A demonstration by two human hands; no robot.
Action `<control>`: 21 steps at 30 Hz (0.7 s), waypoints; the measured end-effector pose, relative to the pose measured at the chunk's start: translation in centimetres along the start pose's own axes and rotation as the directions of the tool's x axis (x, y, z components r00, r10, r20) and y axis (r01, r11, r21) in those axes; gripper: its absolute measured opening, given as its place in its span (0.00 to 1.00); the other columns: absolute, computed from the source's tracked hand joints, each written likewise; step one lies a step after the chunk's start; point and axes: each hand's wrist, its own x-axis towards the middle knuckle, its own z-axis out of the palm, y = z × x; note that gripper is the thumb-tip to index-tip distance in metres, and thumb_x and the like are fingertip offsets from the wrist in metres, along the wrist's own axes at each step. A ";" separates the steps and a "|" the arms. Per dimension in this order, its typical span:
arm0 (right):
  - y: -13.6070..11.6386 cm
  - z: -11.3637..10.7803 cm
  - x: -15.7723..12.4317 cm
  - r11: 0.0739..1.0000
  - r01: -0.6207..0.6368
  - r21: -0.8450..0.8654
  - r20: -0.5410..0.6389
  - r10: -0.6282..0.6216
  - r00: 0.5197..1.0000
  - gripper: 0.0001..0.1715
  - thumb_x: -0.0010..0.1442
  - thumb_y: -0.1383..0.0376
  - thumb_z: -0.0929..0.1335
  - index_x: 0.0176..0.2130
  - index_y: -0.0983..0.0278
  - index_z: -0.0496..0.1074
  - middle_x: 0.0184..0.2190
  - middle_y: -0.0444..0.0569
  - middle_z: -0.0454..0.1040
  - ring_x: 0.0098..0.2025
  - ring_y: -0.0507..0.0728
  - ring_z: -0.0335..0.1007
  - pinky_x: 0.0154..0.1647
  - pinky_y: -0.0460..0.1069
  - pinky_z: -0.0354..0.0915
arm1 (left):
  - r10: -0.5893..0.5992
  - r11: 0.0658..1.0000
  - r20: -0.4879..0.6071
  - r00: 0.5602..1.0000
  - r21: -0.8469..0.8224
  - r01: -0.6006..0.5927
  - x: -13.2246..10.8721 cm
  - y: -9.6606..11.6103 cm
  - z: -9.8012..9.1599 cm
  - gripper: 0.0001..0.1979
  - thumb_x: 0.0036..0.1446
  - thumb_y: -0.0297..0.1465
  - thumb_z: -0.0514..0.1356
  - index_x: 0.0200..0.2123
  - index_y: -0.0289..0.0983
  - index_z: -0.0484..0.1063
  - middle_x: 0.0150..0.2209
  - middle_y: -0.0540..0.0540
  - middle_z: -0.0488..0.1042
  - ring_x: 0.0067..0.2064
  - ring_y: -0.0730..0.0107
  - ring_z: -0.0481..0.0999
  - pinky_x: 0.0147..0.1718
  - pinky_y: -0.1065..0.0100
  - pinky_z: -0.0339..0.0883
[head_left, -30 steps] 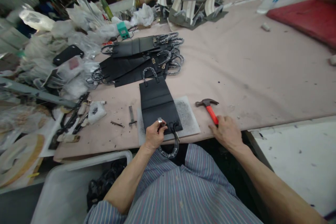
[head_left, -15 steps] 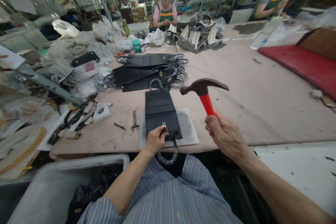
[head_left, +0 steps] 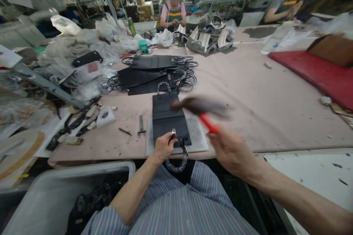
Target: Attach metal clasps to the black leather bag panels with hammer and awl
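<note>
A black leather bag panel [head_left: 167,117] lies flat on a grey pad [head_left: 196,132] at the table's near edge, its wrapped handle [head_left: 178,163] hanging over the edge. My left hand [head_left: 163,146] pinches a small upright metal punch [head_left: 173,132] on the panel's near end. My right hand [head_left: 230,149] grips the red handle of a hammer [head_left: 202,108]. The hammer is smeared by motion, with its dark head above the panel and just right of the punch.
A pile of similar black panels with handles [head_left: 154,73] lies further back. Small metal tools [head_left: 141,125] and scissors [head_left: 79,121] lie left of the pad. Plastic bags [head_left: 91,44] crowd the left. A grey bin [head_left: 55,198] stands below. A red mat [head_left: 317,69] lies right. Other people work at the far side.
My right hand picked the hammer up from the table, raised it high, and now swings it down and left toward the punch. My left hand has stayed on the punch.
</note>
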 end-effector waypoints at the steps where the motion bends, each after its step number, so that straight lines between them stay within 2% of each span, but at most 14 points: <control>1: 0.7 0.1 -0.4 0.998 -0.007 -0.059 0.122 0.014 0.992 0.20 0.71 0.52 0.61 0.30 0.59 0.63 0.15 0.40 0.60 0.16 0.51 0.50 0.21 0.49 0.44 | 0.003 1.000 0.004 1.000 0.004 -0.003 0.0 -0.1 0.0 0.05 0.60 0.26 0.62 0.39 0.39 0.76 0.37 0.47 0.82 0.38 0.66 0.82 0.41 0.68 0.73; 3: 2.5 -0.1 -1.1 0.975 -0.065 -0.213 0.296 0.128 0.947 0.20 0.69 0.51 0.61 0.30 0.59 0.63 0.15 0.41 0.61 0.16 0.51 0.51 0.21 0.49 0.42 | 0.011 1.000 0.008 1.000 0.010 -0.011 0.0 -0.2 0.1 0.05 0.60 0.26 0.62 0.39 0.39 0.76 0.36 0.47 0.82 0.37 0.66 0.81 0.40 0.68 0.73; 4: 3.6 -0.4 -1.3 0.954 -0.111 -0.277 0.333 0.204 0.921 0.20 0.70 0.51 0.60 0.31 0.59 0.63 0.16 0.42 0.63 0.17 0.52 0.53 0.22 0.49 0.43 | 0.013 1.000 0.009 1.000 0.012 -0.013 0.0 -0.3 0.1 0.05 0.60 0.27 0.62 0.40 0.39 0.76 0.37 0.47 0.82 0.37 0.66 0.81 0.40 0.68 0.73; 6: 6.2 -0.8 -1.9 0.916 -0.244 -0.319 0.305 0.342 0.889 0.21 0.70 0.50 0.58 0.31 0.59 0.63 0.19 0.43 0.65 0.20 0.53 0.58 0.24 0.49 0.48 | 0.011 1.000 0.011 1.000 0.010 -0.011 0.1 -0.4 0.1 0.05 0.60 0.27 0.62 0.41 0.39 0.76 0.37 0.47 0.82 0.38 0.66 0.81 0.42 0.67 0.73; 8: 9.3 -0.6 -2.8 0.876 -0.398 -0.272 0.261 0.466 0.845 0.23 0.69 0.50 0.57 0.28 0.59 0.61 0.20 0.44 0.66 0.22 0.53 0.60 0.24 0.48 0.53 | 0.002 1.000 0.010 1.000 0.003 -0.002 0.1 -0.3 0.1 0.05 0.61 0.27 0.62 0.41 0.39 0.76 0.38 0.47 0.82 0.39 0.65 0.81 0.43 0.67 0.73; 11: 14.2 1.1 -4.6 0.725 -0.639 -0.256 0.234 0.688 0.687 0.23 0.70 0.53 0.55 0.28 0.60 0.63 0.18 0.44 0.65 0.18 0.53 0.59 0.21 0.48 0.55 | -0.007 1.000 0.018 1.000 -0.019 0.007 0.1 0.1 -0.2 0.05 0.61 0.28 0.61 0.41 0.39 0.76 0.40 0.47 0.82 0.41 0.65 0.81 0.44 0.66 0.73; 13: 16.6 2.5 -5.6 0.683 -0.672 -0.287 0.194 0.728 0.657 0.22 0.70 0.56 0.55 0.31 0.61 0.66 0.21 0.47 0.68 0.20 0.55 0.62 0.23 0.49 0.59 | -0.013 0.999 0.029 0.999 -0.031 0.014 0.0 0.5 -0.5 0.05 0.62 0.30 0.61 0.41 0.40 0.76 0.39 0.46 0.82 0.41 0.65 0.81 0.44 0.66 0.73; 14: 17.4 3.1 -5.8 0.679 -0.669 -0.303 0.168 0.729 0.663 0.20 0.69 0.57 0.57 0.33 0.63 0.69 0.24 0.50 0.71 0.23 0.57 0.66 0.26 0.51 0.62 | -0.018 0.999 0.036 0.999 -0.037 0.019 0.0 0.8 -0.7 0.06 0.62 0.31 0.61 0.42 0.39 0.76 0.39 0.47 0.82 0.40 0.65 0.81 0.43 0.66 0.73; 15: 17.8 3.8 -5.9 0.691 -0.649 -0.318 0.137 0.711 0.689 0.17 0.69 0.58 0.59 0.37 0.65 0.70 0.30 0.55 0.74 0.29 0.59 0.69 0.31 0.53 0.65 | -0.023 0.999 0.046 0.999 -0.043 0.025 -0.1 0.9 -0.9 0.06 0.63 0.32 0.61 0.43 0.39 0.76 0.38 0.47 0.81 0.40 0.65 0.81 0.43 0.66 0.73; 17: 17.5 5.1 -5.4 0.763 -0.543 -0.350 0.069 0.599 0.797 0.17 0.67 0.61 0.62 0.48 0.68 0.72 0.44 0.65 0.75 0.42 0.66 0.72 0.43 0.59 0.67 | -0.026 0.998 0.061 0.998 -0.061 0.030 -0.1 1.1 -1.1 0.08 0.63 0.34 0.61 0.44 0.39 0.75 0.39 0.46 0.81 0.40 0.64 0.81 0.44 0.65 0.74; 19: 16.0 6.6 -4.4 0.871 -0.338 -0.358 0.043 0.377 0.925 0.22 0.67 0.62 0.62 0.57 0.69 0.69 0.55 0.67 0.71 0.54 0.69 0.69 0.53 0.63 0.66 | -0.028 0.996 0.063 0.998 -0.079 0.033 -0.2 1.1 -1.2 0.11 0.63 0.35 0.62 0.47 0.39 0.75 0.42 0.45 0.82 0.43 0.63 0.82 0.47 0.64 0.74; 20: 15.1 7.6 -3.9 0.916 -0.220 -0.336 0.056 0.253 0.966 0.24 0.68 0.62 0.62 0.59 0.68 0.68 0.58 0.66 0.70 0.57 0.70 0.67 0.56 0.64 0.64 | -0.029 0.996 0.060 0.998 -0.081 0.034 -0.2 1.0 -1.2 0.11 0.63 0.35 0.62 0.47 0.39 0.75 0.43 0.44 0.82 0.45 0.62 0.82 0.49 0.64 0.74; 21: 14.0 8.7 -3.5 0.950 -0.118 -0.288 0.092 0.150 0.984 0.24 0.69 0.61 0.62 0.60 0.67 0.68 0.59 0.64 0.70 0.59 0.68 0.66 0.59 0.63 0.64 | -0.030 0.996 0.056 0.998 -0.079 0.035 -0.2 0.9 -1.2 0.11 0.63 0.35 0.62 0.48 0.40 0.76 0.44 0.44 0.82 0.46 0.62 0.82 0.49 0.63 0.74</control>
